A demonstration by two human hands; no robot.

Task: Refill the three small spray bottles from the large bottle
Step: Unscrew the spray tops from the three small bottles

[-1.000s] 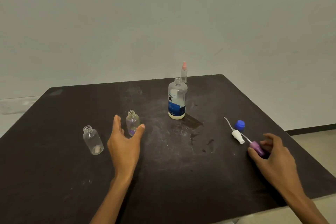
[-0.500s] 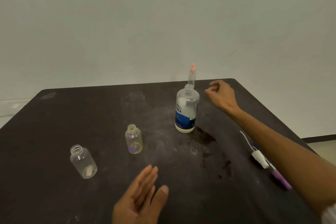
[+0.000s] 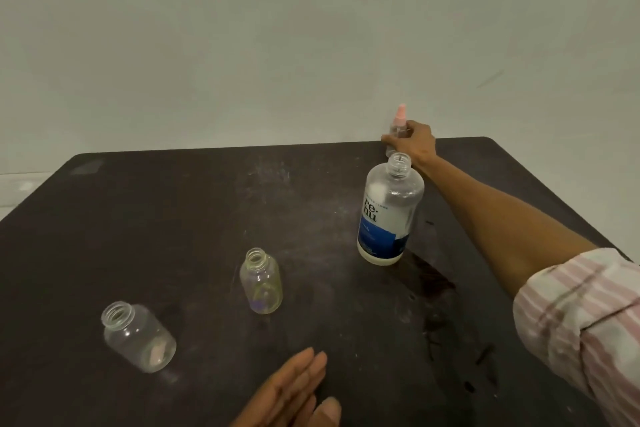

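Small clear spray bottle with pink nozzle (image 3: pixel 398 130): standing at the table's far edge, right hand (image 3: pixel 414 142) curling its fingers round it, likely fetching it for uncapping. Large clear blue-labelled bottle (image 3: pixel 389 211): standing uncapped just nearer. Two small clear open bottles (image 3: pixel 261 282) (image 3: pixel 138 336): waiting near left. Left hand (image 3: pixel 294 392): hovering flat, fingers straight, holding nothing.

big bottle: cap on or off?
Off. The large bottle stands upright on the table with its threaded neck bare and its mouth open; no cap for it is in view.
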